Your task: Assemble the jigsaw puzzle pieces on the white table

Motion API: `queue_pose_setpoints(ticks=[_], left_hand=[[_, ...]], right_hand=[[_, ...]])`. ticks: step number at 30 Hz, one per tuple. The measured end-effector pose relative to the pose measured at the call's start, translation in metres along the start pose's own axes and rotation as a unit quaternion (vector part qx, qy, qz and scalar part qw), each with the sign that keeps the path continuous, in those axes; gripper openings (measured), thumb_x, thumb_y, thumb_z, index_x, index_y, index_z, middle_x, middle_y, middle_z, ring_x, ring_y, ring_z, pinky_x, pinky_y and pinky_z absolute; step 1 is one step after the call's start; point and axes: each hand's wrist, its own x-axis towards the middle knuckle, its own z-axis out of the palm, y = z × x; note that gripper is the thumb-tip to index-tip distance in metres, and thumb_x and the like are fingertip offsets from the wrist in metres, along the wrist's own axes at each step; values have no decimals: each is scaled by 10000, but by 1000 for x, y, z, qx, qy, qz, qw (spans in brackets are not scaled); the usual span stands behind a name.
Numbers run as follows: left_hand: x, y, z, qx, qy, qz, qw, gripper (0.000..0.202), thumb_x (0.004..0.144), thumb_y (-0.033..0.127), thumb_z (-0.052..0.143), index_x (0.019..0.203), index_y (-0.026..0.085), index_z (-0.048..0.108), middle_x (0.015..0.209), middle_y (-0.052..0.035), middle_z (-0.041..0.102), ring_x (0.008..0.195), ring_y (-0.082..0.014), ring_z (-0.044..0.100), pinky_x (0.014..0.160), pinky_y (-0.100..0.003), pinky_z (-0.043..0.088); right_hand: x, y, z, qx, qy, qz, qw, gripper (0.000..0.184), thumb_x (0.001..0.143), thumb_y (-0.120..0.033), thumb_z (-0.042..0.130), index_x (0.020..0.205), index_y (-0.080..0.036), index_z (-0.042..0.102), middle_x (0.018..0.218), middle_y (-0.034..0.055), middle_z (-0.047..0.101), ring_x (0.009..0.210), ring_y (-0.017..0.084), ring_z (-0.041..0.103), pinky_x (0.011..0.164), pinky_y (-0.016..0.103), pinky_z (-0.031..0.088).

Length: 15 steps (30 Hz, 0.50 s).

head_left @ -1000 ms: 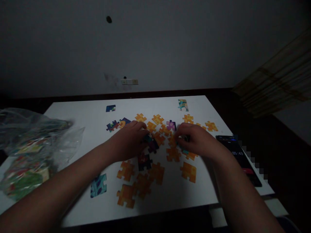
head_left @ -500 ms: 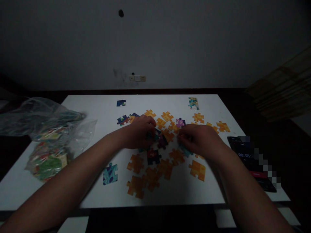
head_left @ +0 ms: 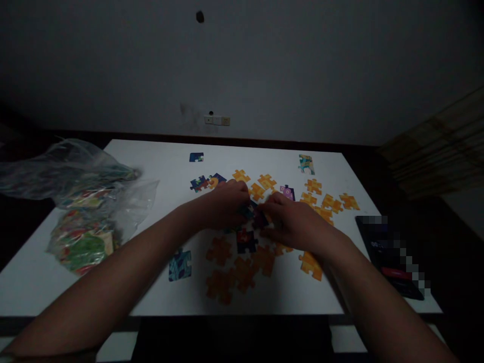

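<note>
Over the middle of the pile, my left hand point(head_left: 226, 204) is closed, its fingertips curled down on a dark puzzle piece with teal on it point(head_left: 248, 209). Close beside it, my right hand point(head_left: 289, 218) pinches at a dark purple puzzle piece point(head_left: 260, 217); the fingers partly cover it. Just below lies a dark piece with a red figure point(head_left: 246, 241). A purple piece with round eyes point(head_left: 287, 191) sits beyond my right hand. Orange pieces point(head_left: 262, 259) lie around both hands, some overlapping.
Clear plastic bags point(head_left: 83, 237) with colourful pieces lie at the left of the white table point(head_left: 151, 297). A phone point(head_left: 389, 257) rests near the right edge. Corner-like pieces lie apart: dark blue point(head_left: 195, 157), teal-yellow point(head_left: 306, 164) and blue leaf-patterned point(head_left: 180, 265). Two joined pieces point(head_left: 207, 182) sit beyond my left hand.
My right hand has moved left, from beside the eyed purple piece to the dark pieces by my left hand. My left hand stays at about the same spot; the view has shifted slightly.
</note>
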Motion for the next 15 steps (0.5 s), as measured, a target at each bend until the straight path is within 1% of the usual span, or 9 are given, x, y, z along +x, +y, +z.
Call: queue_pose_setpoints(ticks=[3,6,8,10,13,15], left_hand=[[-2,2,-4,1,-9,-8,1000,303,856,333,832,1117,184,791,1310,-173,725,1184,-329,665,1020,-444,529],[-7,3,-6,-7,-13,-10,1000,278,821,310,830,1070,189,800,1284,-166,724,1191,-338,672,1011,-449,533],[-10,1,-7,-10,-7,-14,1000,288,806,308,830,1072,202,798,1290,-158,728,1198,-347,674,1027,-473,525],[-13,-2,-9,-8,-2,-27,1000,331,787,314,841,1095,207,788,1307,-159,734,1207,-360,673,1051,-505,514],[-23,-8,-17,-11,5,-49,999,364,770,316,846,1113,217,774,1301,-148,744,1212,-368,675,1063,-522,506],[-37,-11,-26,-23,14,-65,997,361,776,304,825,1125,231,771,1250,-124,757,1174,-352,690,1052,-512,514]], right_hand=[[-3,2,1,17,8,-4,1000,336,925,-332,846,1235,-261,736,1272,88,702,1010,281,737,814,376,521],[-11,11,-2,48,50,-2,998,377,877,-303,850,1227,-276,711,1238,71,714,1034,280,735,832,370,527],[-19,23,-4,66,98,10,993,395,883,-336,843,1250,-285,708,1233,73,729,1042,287,735,851,385,540],[-28,40,-6,71,141,31,987,401,899,-401,836,1261,-279,711,1236,88,744,1037,299,736,865,413,552],[-39,64,-8,71,167,62,981,413,900,-487,832,1229,-262,724,1206,101,762,1001,306,735,853,436,561],[-45,75,-10,72,172,82,979,431,901,-530,832,1217,-255,732,1163,99,769,954,296,733,820,427,559]])
